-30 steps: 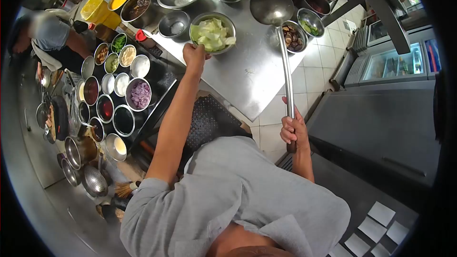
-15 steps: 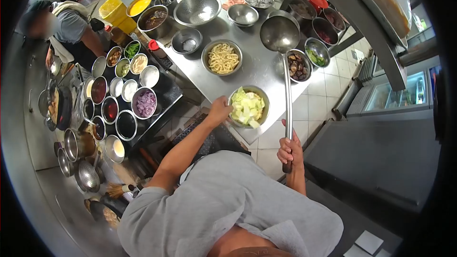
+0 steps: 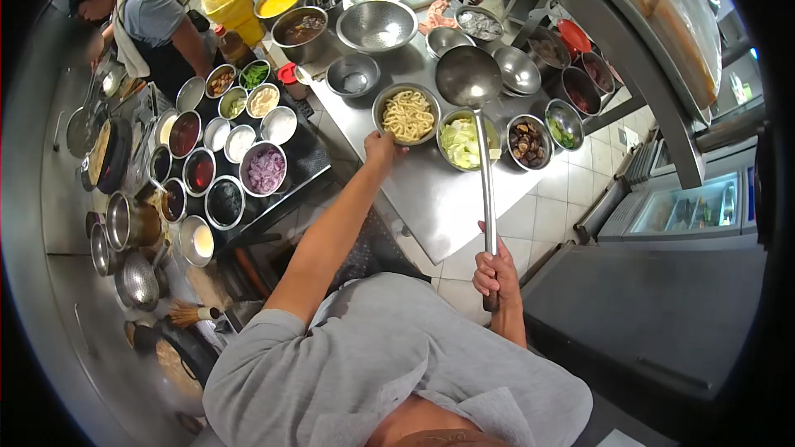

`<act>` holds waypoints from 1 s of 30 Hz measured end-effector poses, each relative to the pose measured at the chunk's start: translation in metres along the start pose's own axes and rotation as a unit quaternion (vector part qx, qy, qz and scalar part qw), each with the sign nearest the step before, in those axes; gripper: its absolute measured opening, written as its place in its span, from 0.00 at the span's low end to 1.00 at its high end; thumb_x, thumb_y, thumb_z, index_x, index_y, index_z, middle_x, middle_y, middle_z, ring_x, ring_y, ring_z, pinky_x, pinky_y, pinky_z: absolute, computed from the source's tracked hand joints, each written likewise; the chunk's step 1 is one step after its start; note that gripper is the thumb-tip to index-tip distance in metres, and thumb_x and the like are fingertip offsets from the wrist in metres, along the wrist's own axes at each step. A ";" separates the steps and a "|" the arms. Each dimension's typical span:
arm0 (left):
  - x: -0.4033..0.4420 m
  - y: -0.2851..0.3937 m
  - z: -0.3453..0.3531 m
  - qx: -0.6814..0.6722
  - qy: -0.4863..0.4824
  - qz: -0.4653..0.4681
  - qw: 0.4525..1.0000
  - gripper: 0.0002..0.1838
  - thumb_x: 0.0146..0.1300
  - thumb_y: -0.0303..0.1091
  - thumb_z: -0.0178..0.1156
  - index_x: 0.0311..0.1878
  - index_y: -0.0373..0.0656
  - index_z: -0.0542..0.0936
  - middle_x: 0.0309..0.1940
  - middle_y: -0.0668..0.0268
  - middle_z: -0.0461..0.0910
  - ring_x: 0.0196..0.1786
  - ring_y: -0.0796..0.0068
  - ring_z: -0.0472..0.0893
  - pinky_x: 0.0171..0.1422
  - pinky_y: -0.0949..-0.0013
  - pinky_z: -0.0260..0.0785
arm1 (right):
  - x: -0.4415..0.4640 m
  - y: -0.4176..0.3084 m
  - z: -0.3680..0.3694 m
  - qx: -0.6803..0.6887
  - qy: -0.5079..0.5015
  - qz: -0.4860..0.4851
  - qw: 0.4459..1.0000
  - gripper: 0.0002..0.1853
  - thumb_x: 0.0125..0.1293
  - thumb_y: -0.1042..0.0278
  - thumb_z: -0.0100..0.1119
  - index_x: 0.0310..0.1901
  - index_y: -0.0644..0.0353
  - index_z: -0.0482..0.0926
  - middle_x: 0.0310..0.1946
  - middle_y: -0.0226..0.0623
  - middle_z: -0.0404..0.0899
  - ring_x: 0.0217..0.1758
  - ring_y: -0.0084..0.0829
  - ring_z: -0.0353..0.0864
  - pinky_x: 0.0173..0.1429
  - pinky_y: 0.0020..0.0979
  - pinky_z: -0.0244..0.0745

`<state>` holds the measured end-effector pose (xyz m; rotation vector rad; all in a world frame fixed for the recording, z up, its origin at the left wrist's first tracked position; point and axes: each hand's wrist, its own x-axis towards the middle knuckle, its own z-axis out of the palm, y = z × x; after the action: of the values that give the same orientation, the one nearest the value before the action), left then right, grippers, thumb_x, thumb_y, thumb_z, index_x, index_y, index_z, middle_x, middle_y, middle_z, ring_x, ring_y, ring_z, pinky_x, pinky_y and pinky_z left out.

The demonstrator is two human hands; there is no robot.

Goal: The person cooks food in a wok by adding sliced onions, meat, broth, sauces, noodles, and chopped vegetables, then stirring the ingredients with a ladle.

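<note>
My left hand [image 3: 383,151] is closed at the near rim of a steel bowl of thick noodles [image 3: 407,116], its fingertips partly hidden against the bowl's side. My right hand [image 3: 497,271] grips the dark end of a long-handled steel ladle [image 3: 469,76]. The ladle's round head hovers beyond the bowls, and its handle crosses in front of a bowl of chopped cabbage [image 3: 460,142]. That cabbage bowl sits between the noodles and a bowl of dark mushroom pieces [image 3: 527,141]. A bowl of green vegetables [image 3: 564,125] stands farther right.
A perforated bowl [image 3: 377,26] and other steel bowls stand farther back on the steel table [image 3: 439,213]. To the left, a rack holds several sauce and ingredient pots, including chopped red onion [image 3: 263,170]. A co-worker [image 3: 161,21] stands at the far left. An overhead shelf post [image 3: 638,58] rises right.
The cabbage bowl has moved away from me, into line between noodles and mushrooms. My left hand has left it for the noodle bowl. The ladle stays in my right hand. The view has shifted slightly.
</note>
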<state>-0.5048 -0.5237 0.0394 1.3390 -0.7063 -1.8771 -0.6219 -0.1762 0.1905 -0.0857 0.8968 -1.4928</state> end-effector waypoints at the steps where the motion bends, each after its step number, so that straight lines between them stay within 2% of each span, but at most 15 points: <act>1: 0.000 -0.001 -0.011 -0.005 0.005 0.002 1.000 0.12 0.69 0.26 0.54 0.51 0.27 0.74 0.33 0.60 0.79 0.26 0.70 0.80 0.30 0.68 0.83 | 0.003 -0.001 0.005 -0.021 0.000 0.015 1.000 0.36 0.72 0.76 0.53 0.80 0.54 0.55 0.18 0.23 0.60 0.09 0.12 0.56 0.12 0.21 0.56; 3: -0.007 -0.008 -0.043 0.029 0.031 0.020 0.999 0.10 0.67 0.25 0.54 0.48 0.31 0.77 0.37 0.55 0.82 0.28 0.68 0.82 0.30 0.64 0.83 | 0.009 -0.002 0.016 -0.047 -0.006 0.037 0.998 0.36 0.73 0.76 0.52 0.80 0.53 0.55 0.18 0.23 0.59 0.08 0.12 0.55 0.11 0.21 0.55; 5: -0.039 -0.006 -0.092 0.014 0.027 0.028 0.999 0.11 0.67 0.25 0.54 0.50 0.31 0.78 0.35 0.57 0.82 0.27 0.71 0.81 0.28 0.68 0.80 | 0.016 -0.001 0.029 -0.090 -0.020 0.074 0.993 0.37 0.70 0.76 0.57 0.79 0.54 0.59 0.18 0.23 0.61 0.09 0.14 0.58 0.14 0.22 0.56; 9: -0.126 -0.008 -0.219 -0.004 0.086 0.054 0.995 0.13 0.66 0.27 0.57 0.51 0.34 0.81 0.31 0.65 0.81 0.21 0.78 0.75 0.22 0.73 0.69 | 0.037 0.014 0.055 -0.147 -0.075 0.156 0.974 0.37 0.69 0.76 0.57 0.79 0.54 0.59 0.17 0.23 0.61 0.10 0.14 0.57 0.14 0.22 0.56; 11: -0.176 -0.016 -0.293 0.047 0.124 0.079 0.988 0.12 0.66 0.27 0.57 0.50 0.34 0.82 0.31 0.64 0.82 0.21 0.79 0.74 0.22 0.74 0.69 | 0.052 0.025 0.073 -0.178 -0.103 0.191 0.960 0.37 0.69 0.76 0.56 0.79 0.53 0.59 0.18 0.22 0.60 0.10 0.13 0.57 0.15 0.22 0.55; 15: -0.292 -0.030 -0.409 0.063 0.296 0.096 0.948 0.12 0.67 0.30 0.59 0.49 0.34 0.82 0.33 0.64 0.85 0.24 0.80 0.79 0.22 0.76 0.71 | 0.081 0.070 0.119 -0.233 -0.206 0.294 0.904 0.37 0.69 0.76 0.55 0.79 0.52 0.59 0.19 0.21 0.58 0.11 0.13 0.56 0.16 0.21 0.54; 17: -0.345 -0.047 -0.466 0.023 0.354 0.106 0.929 0.11 0.65 0.29 0.58 0.46 0.33 0.83 0.31 0.63 0.86 0.24 0.78 0.82 0.22 0.75 0.74 | 0.088 0.102 0.154 -0.289 -0.218 0.343 0.867 0.37 0.70 0.76 0.55 0.80 0.52 0.58 0.19 0.21 0.58 0.12 0.13 0.55 0.17 0.20 0.53; 19: -0.410 -0.035 -0.488 0.068 0.436 0.132 0.888 0.11 0.65 0.29 0.57 0.42 0.34 0.84 0.29 0.64 0.84 0.23 0.79 0.81 0.22 0.73 0.73 | 0.090 0.141 0.190 -0.315 -0.273 0.367 0.831 0.38 0.69 0.75 0.58 0.80 0.53 0.58 0.18 0.20 0.57 0.12 0.12 0.55 0.17 0.20 0.51; 21: -0.462 -0.040 -0.524 0.032 0.495 0.157 0.854 0.10 0.64 0.30 0.56 0.39 0.34 0.84 0.28 0.65 0.83 0.23 0.80 0.80 0.22 0.72 0.71 | 0.083 0.189 0.231 -0.368 -0.320 0.385 0.783 0.38 0.68 0.75 0.59 0.79 0.54 0.59 0.18 0.20 0.56 0.12 0.12 0.56 0.17 0.20 0.51; 25: -0.559 -0.031 -0.588 0.000 0.615 0.192 0.765 0.09 0.61 0.26 0.56 0.38 0.32 0.83 0.25 0.66 0.82 0.21 0.80 0.79 0.21 0.72 0.71 | 0.049 0.300 0.308 -0.369 -0.387 0.465 0.705 0.35 0.70 0.74 0.57 0.78 0.55 0.59 0.18 0.21 0.59 0.11 0.14 0.58 0.15 0.22 0.56; 29: -0.631 -0.004 -0.649 0.016 0.717 0.187 0.672 0.10 0.63 0.26 0.54 0.36 0.30 0.83 0.20 0.63 0.81 0.18 0.74 0.81 0.20 0.68 0.71 | 0.020 0.402 0.372 -0.403 -0.428 0.513 0.625 0.33 0.72 0.73 0.56 0.77 0.53 0.60 0.19 0.22 0.60 0.11 0.14 0.58 0.15 0.23 0.59; 30: -0.646 0.000 -0.668 0.030 0.731 0.182 0.657 0.10 0.63 0.27 0.55 0.35 0.30 0.83 0.21 0.59 0.82 0.20 0.66 0.83 0.23 0.64 0.74 | 0.009 0.426 0.390 -0.424 -0.446 0.520 0.593 0.33 0.72 0.73 0.56 0.77 0.52 0.60 0.20 0.22 0.61 0.12 0.14 0.59 0.16 0.23 0.59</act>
<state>0.2637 -0.0236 0.1919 1.9706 -0.0840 -0.0604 -0.0598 -0.3074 0.2140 -0.7962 0.5075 0.2708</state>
